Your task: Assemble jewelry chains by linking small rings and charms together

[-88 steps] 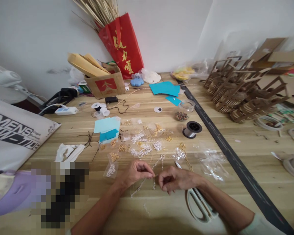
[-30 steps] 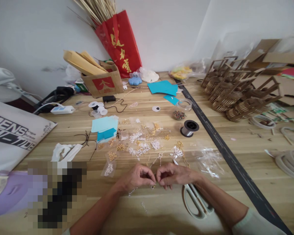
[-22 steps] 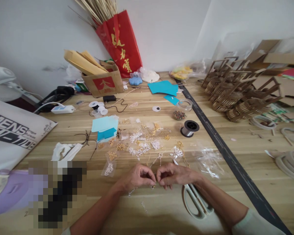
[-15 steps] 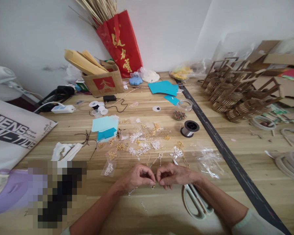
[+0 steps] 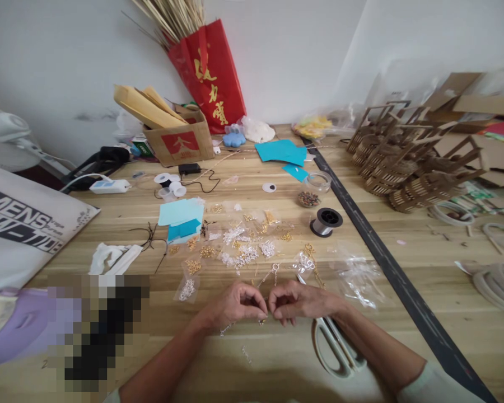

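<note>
My left hand (image 5: pixel 239 305) is closed in a pinch on a thin silver chain (image 5: pixel 265 277). One end of that chain pokes out below the palm, and a tiny gold-coloured piece hangs under the fingertips. Almost touching it, my right hand (image 5: pixel 296 302) also has thumb and fingers pinched together; what lies between them is too small to make out. Just beyond the hands, a silver ring clasp (image 5: pixel 276 268) joins the chain. White-handled scissors (image 5: pixel 338 350) lie partly beneath my right wrist, blades pointing away.
Small bags and piles of gold and silver findings (image 5: pixel 241 254) spread beyond my hands. A wire spool (image 5: pixel 326 223) and a jar of beads (image 5: pixel 308 198) stand to the right. Clear plastic bags (image 5: pixel 359 280) lie beside the dark strip (image 5: pixel 386 263). Wooden lantern-like baskets (image 5: pixel 415 168) stand far right.
The view has shifted very slightly. Both hands keep nearly the same place and the same pinch, with no clear movement of the chain.
</note>
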`<state>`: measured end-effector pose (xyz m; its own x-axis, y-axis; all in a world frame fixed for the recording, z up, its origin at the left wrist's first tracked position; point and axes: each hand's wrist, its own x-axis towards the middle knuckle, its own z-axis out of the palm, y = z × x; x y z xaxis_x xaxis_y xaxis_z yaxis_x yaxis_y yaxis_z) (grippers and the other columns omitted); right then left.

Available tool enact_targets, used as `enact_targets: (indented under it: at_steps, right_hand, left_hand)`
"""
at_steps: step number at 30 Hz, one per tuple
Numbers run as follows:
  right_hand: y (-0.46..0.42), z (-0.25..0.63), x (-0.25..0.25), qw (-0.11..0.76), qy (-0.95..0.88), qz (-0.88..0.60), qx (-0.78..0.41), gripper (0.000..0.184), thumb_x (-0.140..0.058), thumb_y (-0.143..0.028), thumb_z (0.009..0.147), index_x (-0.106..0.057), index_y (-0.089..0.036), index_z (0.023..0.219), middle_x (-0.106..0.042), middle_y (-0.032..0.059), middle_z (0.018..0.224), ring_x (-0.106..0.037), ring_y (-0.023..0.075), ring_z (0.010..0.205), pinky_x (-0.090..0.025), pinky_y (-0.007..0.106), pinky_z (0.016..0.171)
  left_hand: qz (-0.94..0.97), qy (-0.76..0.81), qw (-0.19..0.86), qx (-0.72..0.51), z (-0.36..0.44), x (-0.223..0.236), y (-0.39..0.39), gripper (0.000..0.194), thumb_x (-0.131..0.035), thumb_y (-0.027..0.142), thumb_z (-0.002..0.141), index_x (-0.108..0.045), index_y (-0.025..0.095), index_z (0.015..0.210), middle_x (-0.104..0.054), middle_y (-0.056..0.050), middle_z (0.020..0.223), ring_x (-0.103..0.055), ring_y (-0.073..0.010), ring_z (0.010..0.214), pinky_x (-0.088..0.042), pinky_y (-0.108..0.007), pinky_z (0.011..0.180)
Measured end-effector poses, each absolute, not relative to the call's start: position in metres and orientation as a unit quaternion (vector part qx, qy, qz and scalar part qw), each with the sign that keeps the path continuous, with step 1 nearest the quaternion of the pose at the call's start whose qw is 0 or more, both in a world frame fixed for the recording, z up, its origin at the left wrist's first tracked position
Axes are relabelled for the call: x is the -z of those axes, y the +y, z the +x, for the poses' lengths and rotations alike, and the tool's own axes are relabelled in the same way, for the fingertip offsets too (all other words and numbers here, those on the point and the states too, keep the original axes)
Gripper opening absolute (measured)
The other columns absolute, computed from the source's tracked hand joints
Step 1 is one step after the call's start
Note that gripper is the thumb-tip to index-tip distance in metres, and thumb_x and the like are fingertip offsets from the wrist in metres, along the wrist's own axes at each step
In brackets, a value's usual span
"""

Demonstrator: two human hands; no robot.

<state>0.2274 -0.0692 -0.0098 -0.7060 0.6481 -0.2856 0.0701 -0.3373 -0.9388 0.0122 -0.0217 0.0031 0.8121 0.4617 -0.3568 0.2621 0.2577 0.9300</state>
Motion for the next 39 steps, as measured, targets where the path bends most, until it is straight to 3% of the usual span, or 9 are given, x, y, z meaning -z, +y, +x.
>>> enact_targets:
  at_steps: [39]
  right_hand:
    - [-0.07,0.2274,0.0132,0.201,-0.543,-0.319,-0.75,0.028,-0.069,-0.041,0.081,-0.063,-0.014,0.082,-0.057,-0.0028,0.065,-0.054,0.007,0.056,-0.043,0.018,0.052]
  left_hand:
    - [0.606,0.301,0.733,-0.066,0.0125,-0.0018,-0.0215,0.016,-0.076,0.028,0.066,-0.074,0.014,0.072,-0.067,-0.002,0.066,-0.054,-0.0107,0.061,-0.04,-0.022,0.061]
